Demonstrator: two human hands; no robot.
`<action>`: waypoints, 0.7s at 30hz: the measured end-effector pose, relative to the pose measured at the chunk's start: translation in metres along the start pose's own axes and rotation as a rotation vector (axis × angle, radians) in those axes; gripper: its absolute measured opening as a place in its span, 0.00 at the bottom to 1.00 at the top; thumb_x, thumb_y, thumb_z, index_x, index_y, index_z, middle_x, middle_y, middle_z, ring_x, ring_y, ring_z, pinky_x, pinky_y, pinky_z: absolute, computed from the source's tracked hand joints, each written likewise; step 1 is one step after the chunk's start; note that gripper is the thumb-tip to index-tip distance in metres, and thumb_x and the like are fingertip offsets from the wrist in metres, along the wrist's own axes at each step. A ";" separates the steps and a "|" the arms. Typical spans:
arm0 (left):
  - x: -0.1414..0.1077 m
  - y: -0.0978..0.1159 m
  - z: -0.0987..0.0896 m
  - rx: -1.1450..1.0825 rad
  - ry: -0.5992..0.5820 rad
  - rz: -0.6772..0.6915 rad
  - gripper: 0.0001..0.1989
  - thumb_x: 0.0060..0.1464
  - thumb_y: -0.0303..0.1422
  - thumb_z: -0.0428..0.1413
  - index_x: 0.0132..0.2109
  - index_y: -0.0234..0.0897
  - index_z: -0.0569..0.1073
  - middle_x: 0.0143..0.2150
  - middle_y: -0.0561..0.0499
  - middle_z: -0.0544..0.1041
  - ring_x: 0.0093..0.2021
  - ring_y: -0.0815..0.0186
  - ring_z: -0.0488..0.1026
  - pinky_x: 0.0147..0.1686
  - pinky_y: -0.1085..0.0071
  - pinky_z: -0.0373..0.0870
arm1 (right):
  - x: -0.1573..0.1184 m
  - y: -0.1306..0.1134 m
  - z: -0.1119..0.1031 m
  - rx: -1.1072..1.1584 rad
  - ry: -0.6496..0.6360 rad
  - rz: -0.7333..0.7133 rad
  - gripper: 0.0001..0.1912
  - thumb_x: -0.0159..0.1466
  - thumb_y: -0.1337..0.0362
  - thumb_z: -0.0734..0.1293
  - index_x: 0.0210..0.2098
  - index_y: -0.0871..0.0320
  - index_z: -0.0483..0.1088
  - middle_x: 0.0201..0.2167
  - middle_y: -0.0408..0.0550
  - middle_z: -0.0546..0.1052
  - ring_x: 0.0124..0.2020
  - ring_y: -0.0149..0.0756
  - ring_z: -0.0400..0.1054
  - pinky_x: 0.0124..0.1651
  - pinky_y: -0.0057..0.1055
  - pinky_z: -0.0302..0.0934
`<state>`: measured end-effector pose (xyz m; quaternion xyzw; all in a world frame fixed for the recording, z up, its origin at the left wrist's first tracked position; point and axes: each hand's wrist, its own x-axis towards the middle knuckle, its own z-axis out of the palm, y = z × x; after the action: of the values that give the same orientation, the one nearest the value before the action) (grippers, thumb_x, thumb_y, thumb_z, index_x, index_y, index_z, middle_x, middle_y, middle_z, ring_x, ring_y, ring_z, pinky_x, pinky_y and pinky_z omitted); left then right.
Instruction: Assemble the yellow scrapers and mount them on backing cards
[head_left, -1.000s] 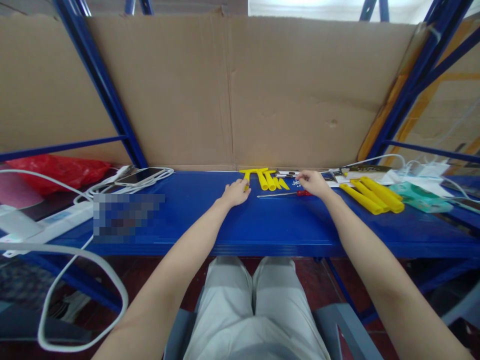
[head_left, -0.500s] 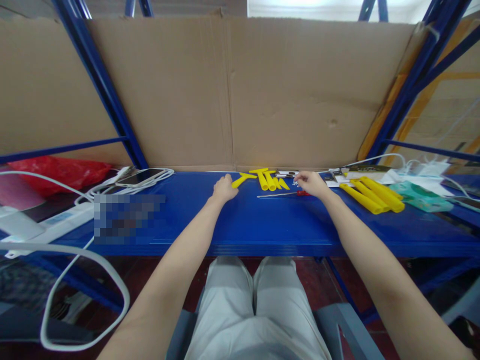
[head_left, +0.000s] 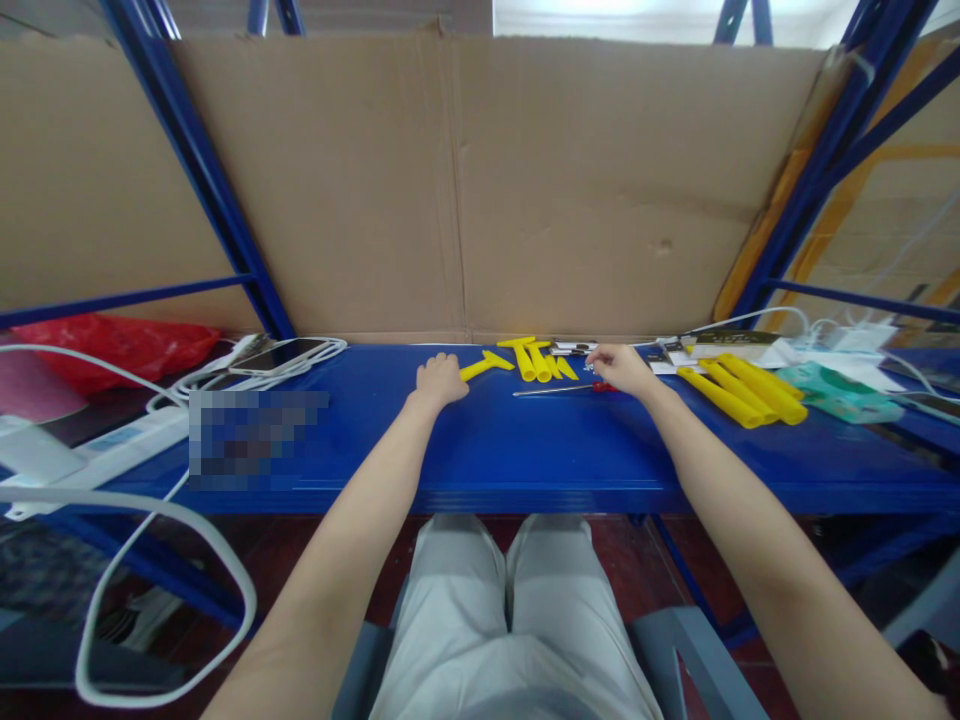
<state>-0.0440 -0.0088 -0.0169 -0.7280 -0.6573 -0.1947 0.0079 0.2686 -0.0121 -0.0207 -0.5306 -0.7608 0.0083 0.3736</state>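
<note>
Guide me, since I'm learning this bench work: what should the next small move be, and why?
Probably pinch one of the small white bits with the right hand: that hand is right by them, while the left hand holds a yellow T-shaped piece by its handle. Whether the right hand already grips a bit is too small to tell.

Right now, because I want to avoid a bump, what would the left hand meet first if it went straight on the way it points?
Probably the cardboard panel behind the blue tabletop, ahead of the left hand; the yellow T-shaped piece in its grip juts rightward. The gap is hard to judge.
</note>
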 end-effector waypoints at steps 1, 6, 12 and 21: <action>0.001 0.000 0.002 -0.014 -0.013 0.061 0.25 0.46 0.24 0.54 0.54 0.34 0.69 0.56 0.34 0.68 0.57 0.47 0.64 0.55 0.56 0.59 | 0.000 0.000 0.000 0.001 -0.002 0.000 0.11 0.51 0.71 0.59 0.25 0.58 0.73 0.22 0.45 0.75 0.26 0.34 0.68 0.33 0.30 0.62; 0.005 0.002 0.013 0.026 -0.132 0.250 0.30 0.51 0.22 0.48 0.62 0.39 0.62 0.62 0.41 0.63 0.61 0.54 0.59 0.58 0.61 0.56 | 0.000 -0.002 0.000 -0.007 -0.018 0.018 0.11 0.51 0.71 0.59 0.26 0.58 0.73 0.24 0.46 0.76 0.26 0.35 0.69 0.35 0.31 0.62; 0.001 0.004 0.012 0.130 -0.185 0.227 0.29 0.52 0.24 0.49 0.61 0.50 0.63 0.63 0.45 0.62 0.61 0.49 0.56 0.56 0.42 0.52 | 0.000 -0.001 0.001 -0.001 -0.018 -0.013 0.11 0.51 0.71 0.59 0.26 0.59 0.73 0.23 0.45 0.75 0.27 0.34 0.68 0.35 0.29 0.62; 0.002 0.007 0.002 0.190 -0.114 0.243 0.23 0.54 0.34 0.54 0.58 0.43 0.67 0.57 0.44 0.68 0.56 0.54 0.64 0.52 0.60 0.63 | 0.000 0.001 0.003 -0.032 -0.042 0.031 0.12 0.52 0.71 0.59 0.27 0.60 0.74 0.25 0.46 0.76 0.27 0.33 0.69 0.36 0.28 0.62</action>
<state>-0.0364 -0.0077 -0.0164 -0.8080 -0.5791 -0.0877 0.0632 0.2676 -0.0103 -0.0231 -0.5480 -0.7602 0.0133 0.3487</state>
